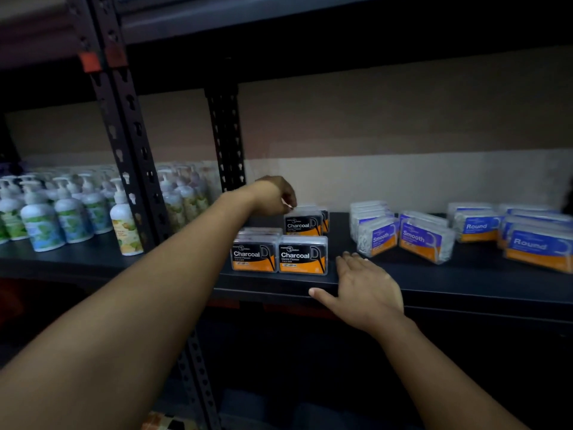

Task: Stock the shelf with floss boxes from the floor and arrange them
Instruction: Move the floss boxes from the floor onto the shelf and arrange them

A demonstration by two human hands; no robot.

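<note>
Fingers [353, 259] of right hand [366, 287]: straight, close together, laid flat on the front of the dark shelf [434, 280], thumb stretched out to the left along the shelf's front edge; holding nothing, just right of the front Charcoal boxes. Farther in, fingers [286, 202] of left hand [273, 195]: curled downward over the top edge of the rear Charcoal box [302, 224], apparently pinching it at its upper left corner, though the exact grip is hard to make out.

Front Charcoal boxes [279, 255]: two side by side, touching, upright on the shelf near its front edge, labels facing outward, long axis running left to right. Rear Charcoal box: upright behind the right-hand front one, label also facing outward, same left-to-right axis, more boxes stacked behind it.

To the right, well apart from the Charcoal group: Smooth boxes [403, 235] in two short rows, turned slightly askew, labels forward. Farther right: Round boxes [511, 234], also in rows, labels forward.

To the left, past the perforated upright post [133, 150]: pump bottles [62, 209] standing in rows on the neighbouring shelf.
</note>
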